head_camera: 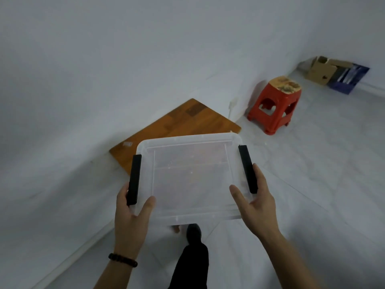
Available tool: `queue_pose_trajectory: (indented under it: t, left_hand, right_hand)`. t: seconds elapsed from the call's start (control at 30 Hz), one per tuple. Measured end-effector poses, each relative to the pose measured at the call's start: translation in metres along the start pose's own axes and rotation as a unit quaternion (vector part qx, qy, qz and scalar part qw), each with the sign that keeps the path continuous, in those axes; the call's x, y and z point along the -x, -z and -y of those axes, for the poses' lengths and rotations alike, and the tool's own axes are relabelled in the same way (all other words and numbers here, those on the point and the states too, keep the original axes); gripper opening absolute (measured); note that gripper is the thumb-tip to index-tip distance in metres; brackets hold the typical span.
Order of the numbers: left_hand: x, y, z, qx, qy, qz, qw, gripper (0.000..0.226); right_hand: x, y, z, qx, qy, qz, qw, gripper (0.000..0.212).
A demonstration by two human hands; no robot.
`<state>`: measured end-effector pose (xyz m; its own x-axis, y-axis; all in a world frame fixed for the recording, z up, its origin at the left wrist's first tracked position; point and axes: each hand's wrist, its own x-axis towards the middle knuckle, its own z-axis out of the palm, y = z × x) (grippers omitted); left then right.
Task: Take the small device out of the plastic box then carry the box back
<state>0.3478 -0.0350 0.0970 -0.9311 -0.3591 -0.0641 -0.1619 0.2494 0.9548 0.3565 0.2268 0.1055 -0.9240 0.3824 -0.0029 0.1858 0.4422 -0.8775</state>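
My two arms are bare from the wrist to the bottom edge of the view, so no sleeve shows on either one. My left hand (130, 213) has no ring and no glove, and my right hand (255, 207) is the same, with plain short nails as far as I can see. On my left wrist I wear a bracelet (123, 260) of small round beads, dark brown to almost black, in one single row around the wrist. Lower, between my arms, one leg is in black trousers (192, 265). The foot at its end is dark too, but it is too blurred to say what is on it.
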Motion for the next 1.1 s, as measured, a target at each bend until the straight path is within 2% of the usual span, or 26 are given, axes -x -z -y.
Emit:
queue_pose_trajectory:
  t: [0.27, 0.43, 0.57, 0.73, 0.87, 0.97, 1.1]
  left_hand:
    - [-0.168, -0.078, -0.003, -0.006, 0.035, -0.033, 0.999, 0.076]
    - [-0.239, -0.114, 0.006, -0.068, 0.083, -0.026, 0.994, 0.102]
    - [-0.268, -0.142, 0.016, -0.095, 0.127, -0.050, 0.986, 0.104]
    - [-0.285, -0.178, 0.015, -0.106, 0.199, -0.114, 0.967, 0.101]
    - [-0.301, -0.192, 0.009, -0.112, 0.235, -0.155, 0.953, 0.101]
    - [-0.315, -0.196, 0.008, -0.117, 0.247, -0.170, 0.947, 0.101]
    - [-0.322, -0.196, 0.012, -0.133, 0.247, -0.162, 0.946, 0.102]
  right_hand:
    - [-0.203, -0.063, 0.024, 0.055, 0.028, 0.077, 0.995, 0.081]
    - [-0.310, -0.105, 0.027, 0.099, 0.018, 0.147, 0.984, 0.087]
    - [-0.371, -0.139, 0.021, 0.136, 0.020, 0.202, 0.970, 0.100]
    - [-0.443, -0.177, 0.012, 0.173, 0.050, 0.309, 0.934, 0.098]
    - [-0.487, -0.208, 0.012, 0.166, 0.080, 0.374, 0.909, 0.107]
    - [-0.505, -0.225, 0.013, 0.169, 0.082, 0.401, 0.897, 0.112]
    - [-0.512, -0.236, 0.011, 0.162, 0.085, 0.406, 0.895, 0.108]
